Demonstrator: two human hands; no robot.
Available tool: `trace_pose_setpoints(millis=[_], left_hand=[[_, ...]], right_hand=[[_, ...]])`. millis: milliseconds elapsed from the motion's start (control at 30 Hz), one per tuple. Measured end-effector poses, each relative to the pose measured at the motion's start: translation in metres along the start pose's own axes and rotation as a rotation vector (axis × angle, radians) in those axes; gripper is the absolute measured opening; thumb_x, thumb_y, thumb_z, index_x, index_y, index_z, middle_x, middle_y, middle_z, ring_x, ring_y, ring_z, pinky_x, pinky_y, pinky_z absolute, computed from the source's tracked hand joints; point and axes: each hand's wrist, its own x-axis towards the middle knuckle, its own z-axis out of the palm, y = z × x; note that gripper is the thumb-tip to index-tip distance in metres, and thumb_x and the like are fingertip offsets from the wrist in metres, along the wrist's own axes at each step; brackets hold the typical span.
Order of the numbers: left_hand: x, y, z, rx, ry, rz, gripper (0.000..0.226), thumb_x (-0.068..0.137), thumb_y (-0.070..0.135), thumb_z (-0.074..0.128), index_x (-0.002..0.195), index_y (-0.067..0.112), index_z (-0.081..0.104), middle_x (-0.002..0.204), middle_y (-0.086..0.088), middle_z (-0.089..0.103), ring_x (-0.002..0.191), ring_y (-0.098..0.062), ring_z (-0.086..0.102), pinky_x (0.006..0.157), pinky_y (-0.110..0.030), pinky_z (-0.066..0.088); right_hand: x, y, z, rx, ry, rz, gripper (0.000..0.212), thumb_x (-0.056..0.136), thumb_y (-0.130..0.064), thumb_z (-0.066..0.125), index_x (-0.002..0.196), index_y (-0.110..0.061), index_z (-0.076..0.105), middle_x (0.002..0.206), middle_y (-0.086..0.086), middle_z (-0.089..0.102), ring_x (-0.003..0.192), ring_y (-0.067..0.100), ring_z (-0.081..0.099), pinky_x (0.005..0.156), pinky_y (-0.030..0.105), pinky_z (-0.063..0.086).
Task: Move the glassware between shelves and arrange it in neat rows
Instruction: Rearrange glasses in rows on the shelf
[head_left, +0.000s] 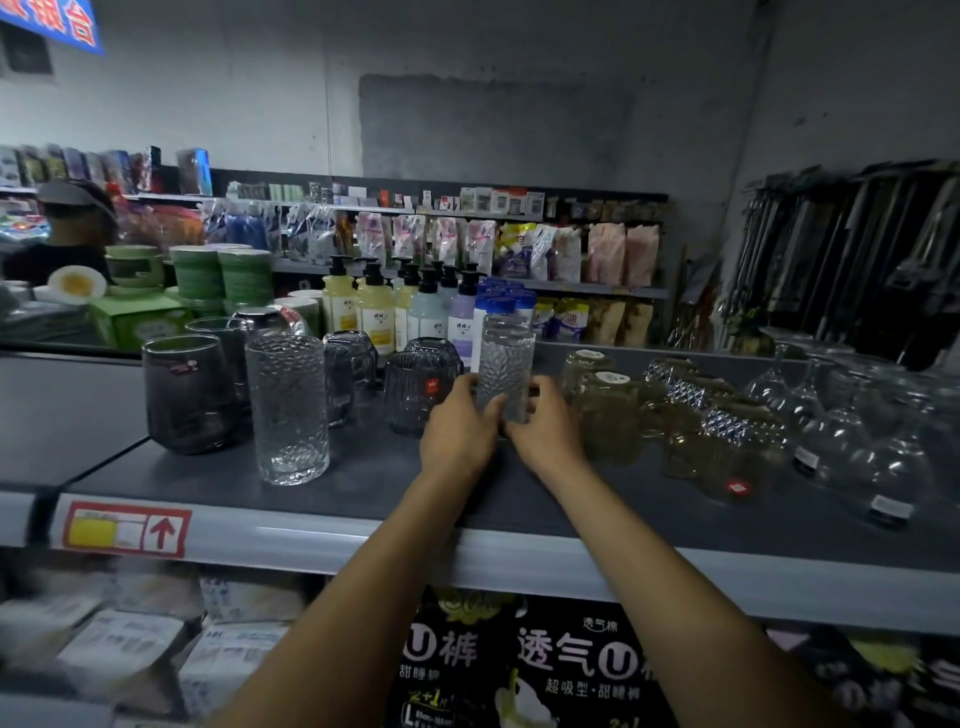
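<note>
A tall clear textured glass (505, 364) stands upright on the grey top shelf (415, 483), near its middle. My left hand (457, 431) and my right hand (545, 426) both grip its lower part, one on each side. A second tall textured glass (287, 408) stands alone to the left, closer to the shelf's front edge. Smoky grey tumblers (189, 392) and ribbed dark cups (415, 389) sit behind and left of it. On the right lie amber-green mugs (608, 415), diamond-cut glasses (737, 421) and clear wine glasses (852, 441).
Pump bottles (374, 306) and blue-capped bottles stand at the shelf's back. Green bowls and boxes (218, 280) are at back left, with a person (72, 228) beyond them. Packaged goods (156, 649) fill the lower shelf. A price label (124, 527) marks the shelf's front rail.
</note>
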Motion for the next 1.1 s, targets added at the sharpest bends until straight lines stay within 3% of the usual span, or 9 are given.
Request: trace_pose_setpoints(millis=[333,600,933,1100], left_hand=[[0.002,0.001,0.0,0.167,-0.011,-0.004,0.052,0.102,0.048,0.054,0.15,0.03,0.044,0.134,-0.011,0.067,0.124,-0.036,0.061,0.1,-0.045,0.049],[0.001,0.004,0.0,0.215,-0.007,-0.013,0.044,0.102,0.043,0.055,0.143,0.029,0.048,0.125,-0.011,0.07,0.118,-0.036,0.064,0.096,-0.045,0.05],[-0.01,0.012,-0.009,0.175,0.009,-0.04,0.032,0.102,0.035,0.058,0.131,0.019,0.056,0.123,-0.013,0.07,0.115,-0.036,0.065,0.093,-0.044,0.052],[-0.017,0.019,-0.016,0.117,0.009,-0.034,0.038,0.101,0.036,0.06,0.134,0.019,0.056,0.126,-0.01,0.07,0.117,-0.034,0.065,0.094,-0.043,0.052]], right_hand=[[0.004,0.002,0.001,-0.026,0.006,0.019,0.037,0.085,-0.013,0.078,0.107,-0.028,0.052,0.112,0.012,0.074,0.1,0.03,0.071,0.089,0.051,0.059],[0.003,0.0,-0.002,-0.103,0.017,0.031,0.032,0.085,-0.021,0.081,0.102,-0.022,0.054,0.107,0.011,0.075,0.097,0.027,0.072,0.084,0.042,0.06],[-0.003,-0.006,-0.001,-0.161,0.014,0.049,0.039,0.081,-0.03,0.086,0.102,-0.025,0.052,0.108,0.01,0.074,0.099,0.027,0.072,0.084,0.043,0.061],[-0.016,-0.032,-0.024,-0.315,0.038,0.015,0.032,0.094,-0.006,0.066,0.124,-0.013,0.059,0.117,0.011,0.068,0.106,0.028,0.066,0.086,0.033,0.053]])
